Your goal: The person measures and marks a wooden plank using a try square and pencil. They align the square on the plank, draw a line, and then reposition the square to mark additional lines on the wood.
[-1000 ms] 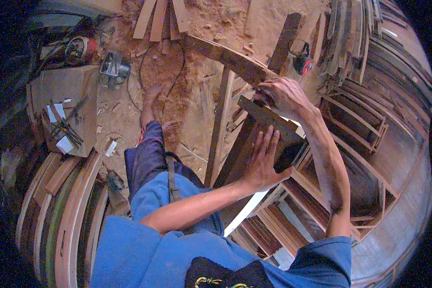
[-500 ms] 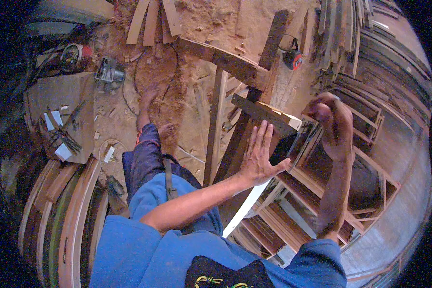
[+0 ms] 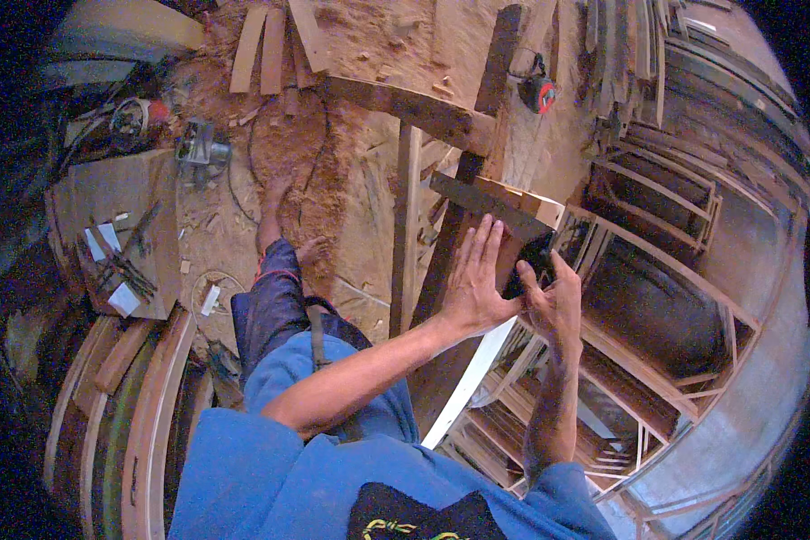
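steady work at the crosspiece [image 3: 490, 198]

we judge the step in hand to be steadying the crosspiece over the dark board [image 3: 445, 373]. our left hand [image 3: 481, 283] lies flat and splayed, gripping nothing, fingertips just beside the crosspiece's near edge. our right hand [image 3: 558, 301] bends its thumb and forefinger about a black shape [image 3: 538, 250]; we cannot tell whether it grips. the crosspiece lies just beyond the 2 hands. next, we think, calls for firm left-palm pressure and careful right-hand fingering.

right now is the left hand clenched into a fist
No, the left hand has its fingers stretched out over the dark wooden beam.
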A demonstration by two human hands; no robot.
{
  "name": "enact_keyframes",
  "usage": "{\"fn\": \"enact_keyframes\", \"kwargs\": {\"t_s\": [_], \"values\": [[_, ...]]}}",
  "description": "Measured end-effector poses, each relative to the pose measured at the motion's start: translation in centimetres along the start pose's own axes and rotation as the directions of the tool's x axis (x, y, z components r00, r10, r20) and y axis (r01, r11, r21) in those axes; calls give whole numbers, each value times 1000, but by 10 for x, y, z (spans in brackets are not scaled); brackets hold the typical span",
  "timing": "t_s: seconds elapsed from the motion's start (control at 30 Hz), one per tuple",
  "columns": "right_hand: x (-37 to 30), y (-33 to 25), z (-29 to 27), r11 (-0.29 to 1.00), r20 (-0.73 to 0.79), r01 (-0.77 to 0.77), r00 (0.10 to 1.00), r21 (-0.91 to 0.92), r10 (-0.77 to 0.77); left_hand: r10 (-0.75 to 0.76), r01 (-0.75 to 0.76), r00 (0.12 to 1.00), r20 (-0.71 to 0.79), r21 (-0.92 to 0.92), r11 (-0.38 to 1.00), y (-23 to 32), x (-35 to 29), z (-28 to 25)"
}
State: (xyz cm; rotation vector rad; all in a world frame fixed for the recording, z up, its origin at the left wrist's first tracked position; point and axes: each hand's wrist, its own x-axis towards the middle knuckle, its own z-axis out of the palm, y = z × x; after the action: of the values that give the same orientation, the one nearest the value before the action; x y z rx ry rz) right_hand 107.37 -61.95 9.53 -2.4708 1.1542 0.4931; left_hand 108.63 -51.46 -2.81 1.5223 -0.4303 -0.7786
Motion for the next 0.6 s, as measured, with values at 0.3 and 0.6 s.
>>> {"fn": "enact_keyframes", "kwargs": {"t_s": [0.3,0.6], "values": [[-6,2,5,997,11,20,1000,71,-21,-39,41,998,42,-57,998,0,-9,-1],[-2,3,10,992,-27,38,999,124,-35,-51,52,998,39,-20,998,-1,-8,4]]}}
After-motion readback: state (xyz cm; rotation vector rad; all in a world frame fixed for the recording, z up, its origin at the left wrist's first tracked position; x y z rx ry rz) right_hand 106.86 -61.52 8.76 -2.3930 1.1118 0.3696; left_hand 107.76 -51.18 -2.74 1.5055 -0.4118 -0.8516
